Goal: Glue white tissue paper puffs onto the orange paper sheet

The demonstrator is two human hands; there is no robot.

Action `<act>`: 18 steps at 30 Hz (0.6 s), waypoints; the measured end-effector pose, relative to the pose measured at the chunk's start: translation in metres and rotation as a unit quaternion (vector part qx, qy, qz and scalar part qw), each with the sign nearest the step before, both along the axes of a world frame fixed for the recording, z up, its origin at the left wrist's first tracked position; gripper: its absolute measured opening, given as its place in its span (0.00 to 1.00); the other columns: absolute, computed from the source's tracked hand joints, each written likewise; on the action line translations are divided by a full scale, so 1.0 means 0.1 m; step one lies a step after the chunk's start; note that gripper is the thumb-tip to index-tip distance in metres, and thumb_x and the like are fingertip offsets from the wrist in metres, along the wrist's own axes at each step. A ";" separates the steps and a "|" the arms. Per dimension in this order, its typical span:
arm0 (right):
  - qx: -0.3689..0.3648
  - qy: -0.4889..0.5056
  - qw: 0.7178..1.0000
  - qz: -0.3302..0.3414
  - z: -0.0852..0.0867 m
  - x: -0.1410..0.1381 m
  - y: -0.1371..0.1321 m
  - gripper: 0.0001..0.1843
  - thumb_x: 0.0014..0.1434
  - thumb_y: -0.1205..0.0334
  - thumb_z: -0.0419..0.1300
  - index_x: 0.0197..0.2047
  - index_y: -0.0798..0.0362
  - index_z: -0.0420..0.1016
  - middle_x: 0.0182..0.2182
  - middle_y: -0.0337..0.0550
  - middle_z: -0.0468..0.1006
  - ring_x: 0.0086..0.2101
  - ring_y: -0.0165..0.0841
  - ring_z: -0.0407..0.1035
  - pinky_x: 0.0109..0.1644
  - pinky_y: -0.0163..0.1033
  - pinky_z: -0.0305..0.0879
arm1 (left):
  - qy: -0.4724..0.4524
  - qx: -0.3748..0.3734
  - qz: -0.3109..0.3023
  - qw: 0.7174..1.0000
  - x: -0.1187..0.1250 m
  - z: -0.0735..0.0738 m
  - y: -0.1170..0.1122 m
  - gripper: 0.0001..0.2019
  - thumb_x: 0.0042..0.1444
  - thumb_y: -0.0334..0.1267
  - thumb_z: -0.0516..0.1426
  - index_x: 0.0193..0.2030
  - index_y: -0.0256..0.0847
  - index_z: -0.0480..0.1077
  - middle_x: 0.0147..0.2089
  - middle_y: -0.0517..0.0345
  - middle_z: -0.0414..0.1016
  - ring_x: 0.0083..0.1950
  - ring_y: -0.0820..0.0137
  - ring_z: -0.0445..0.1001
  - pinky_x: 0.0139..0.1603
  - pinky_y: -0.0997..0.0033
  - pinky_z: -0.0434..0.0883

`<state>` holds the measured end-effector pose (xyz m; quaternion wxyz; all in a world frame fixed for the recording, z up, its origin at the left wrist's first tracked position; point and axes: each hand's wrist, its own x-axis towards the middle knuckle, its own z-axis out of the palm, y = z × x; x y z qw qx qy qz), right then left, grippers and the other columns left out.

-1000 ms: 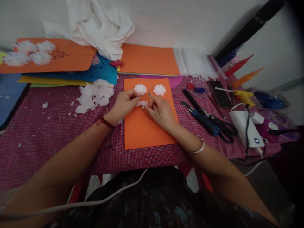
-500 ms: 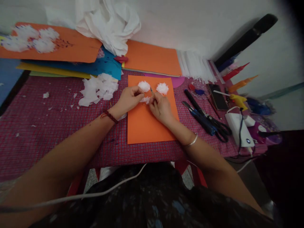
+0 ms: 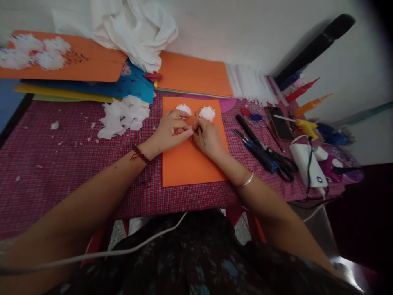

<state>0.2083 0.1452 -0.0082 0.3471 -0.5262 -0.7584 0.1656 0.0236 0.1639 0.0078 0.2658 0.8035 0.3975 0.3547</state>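
Note:
An orange sheet (image 3: 190,168) lies before me with two fluffy white paper flowers on its upper part, a left flower (image 3: 183,108) and a right flower (image 3: 207,112). My right hand (image 3: 208,137) pinches a thin pencil-like stick (image 3: 195,115), its dark tip pointing up between the flowers. Just beside it, my left hand (image 3: 173,130) is curled over the sheet, thumb and fingertips drawn together against the right fingertips. A small pale bit shows there, too small to make out. Both hands hide the sheet's middle.
Torn white paper (image 3: 124,116) lies left of the sheet. To the right are a blue cutter (image 3: 256,149), black scissors (image 3: 276,157), a phone (image 3: 279,123), a yellow glue gun (image 3: 305,128) and a white power box (image 3: 307,164). Paper strips (image 3: 250,84) and a finished orange card (image 3: 101,57) sit behind.
My left hand has moved right and down, away from the left flower to meet the right fingertips. It now covers the lower white piece. My right hand still holds the stick.

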 end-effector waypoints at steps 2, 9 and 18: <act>-0.010 0.017 1.000 0.002 0.00 0.02 0.00 0.06 0.58 0.65 0.58 0.32 0.47 0.63 0.29 0.40 0.75 0.31 0.35 0.68 0.39 0.42 0.60 | 0.018 0.004 -0.002 1.000 0.01 -0.01 0.00 0.05 0.57 0.38 0.61 0.33 0.41 0.76 0.59 0.49 0.75 0.63 0.56 0.69 0.70 0.50 0.61; -0.047 0.301 0.952 -0.014 0.17 0.18 -0.06 0.07 0.65 0.54 0.58 0.40 0.47 0.71 0.32 0.38 0.77 0.33 0.31 0.72 0.42 0.40 0.69 | 0.028 -0.020 0.007 0.999 -0.01 -0.10 0.09 0.14 0.67 0.44 0.52 0.39 0.43 0.78 0.59 0.48 0.75 0.64 0.57 0.68 0.71 0.53 0.59; -0.168 0.357 0.915 -0.085 0.16 0.23 -0.04 0.34 0.62 0.26 0.49 0.32 0.49 0.74 0.14 0.31 0.59 0.16 0.27 0.54 0.21 0.36 0.55 | -0.033 -0.053 0.026 0.998 -0.01 -0.02 0.05 0.19 0.71 0.44 0.48 0.37 0.41 0.78 0.52 0.48 0.78 0.58 0.59 0.74 0.65 0.54 0.65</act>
